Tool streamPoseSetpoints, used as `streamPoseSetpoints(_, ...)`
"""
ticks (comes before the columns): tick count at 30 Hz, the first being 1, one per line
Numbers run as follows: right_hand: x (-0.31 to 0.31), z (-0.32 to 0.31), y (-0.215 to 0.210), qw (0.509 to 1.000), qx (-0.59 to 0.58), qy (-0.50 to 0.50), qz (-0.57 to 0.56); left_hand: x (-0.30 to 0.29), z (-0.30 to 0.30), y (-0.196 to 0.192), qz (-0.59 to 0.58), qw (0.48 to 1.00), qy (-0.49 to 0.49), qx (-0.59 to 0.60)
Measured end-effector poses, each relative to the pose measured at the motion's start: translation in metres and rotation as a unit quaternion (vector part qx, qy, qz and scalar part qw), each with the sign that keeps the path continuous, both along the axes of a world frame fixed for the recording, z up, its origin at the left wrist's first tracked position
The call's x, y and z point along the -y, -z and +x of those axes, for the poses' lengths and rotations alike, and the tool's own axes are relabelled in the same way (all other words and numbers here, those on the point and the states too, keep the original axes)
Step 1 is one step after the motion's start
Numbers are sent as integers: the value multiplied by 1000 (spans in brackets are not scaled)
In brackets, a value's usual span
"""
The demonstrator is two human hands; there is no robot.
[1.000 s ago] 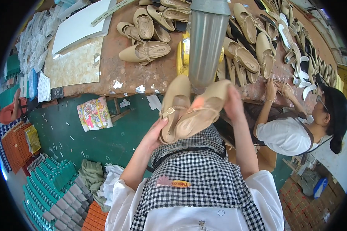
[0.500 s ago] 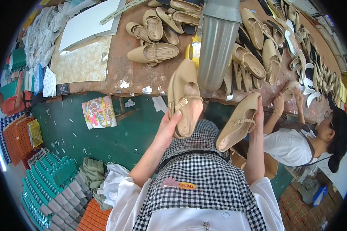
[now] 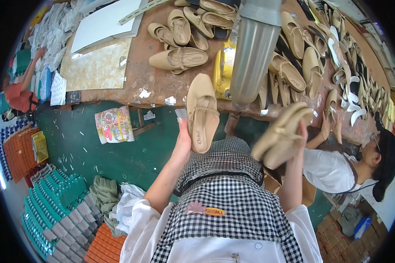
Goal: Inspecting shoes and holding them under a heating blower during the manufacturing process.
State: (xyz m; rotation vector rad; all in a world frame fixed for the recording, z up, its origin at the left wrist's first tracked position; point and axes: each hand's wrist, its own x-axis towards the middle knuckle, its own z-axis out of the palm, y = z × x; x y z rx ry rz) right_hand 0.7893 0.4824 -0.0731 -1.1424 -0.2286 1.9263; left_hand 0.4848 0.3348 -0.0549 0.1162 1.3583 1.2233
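Observation:
My left hand (image 3: 185, 136) is closed on the side of a beige slip-on shoe (image 3: 202, 98), toe pointing away from me and its insole facing up. A braided strap crosses its opening. In my right hand (image 3: 300, 136) is a second beige shoe (image 3: 278, 136), tilted and blurred by motion; the hand grips it from its right side. Both shoes are held above my checked apron (image 3: 232, 201), just in front of the table edge. The fingers of both hands are partly hidden behind the shoes.
Similar beige shoes (image 3: 180, 59) lie on the brown worktable (image 3: 140, 52). A metal pipe (image 3: 254, 57) rises near its front edge beside a yellow object (image 3: 225, 72). A co-worker (image 3: 338, 168) handles a shoe at right; a patterned stool (image 3: 115, 126) stands at left.
The left shoe has turned to show its insole more fully. The right shoe has rotated, its side now tilted toward me. The co-worker's hands have shifted.

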Motion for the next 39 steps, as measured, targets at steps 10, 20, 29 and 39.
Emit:
streamPoseSetpoints(10,12,17,0,999,-26,-35,24,-17,22,-3,106,992,44,-48)
streamPoseSetpoints(20,19,-57,5,983,117,-115,85,3,21,-14,-12,999,22,28)
streamPoseSetpoints(29,18,-3,-7,998,26,-33,36,-26,7,-7,210,966,-139,50)
streamPoseSetpoints(39,30,0,-16,995,92,-16,43,-63,27,-5,278,947,-128,96)
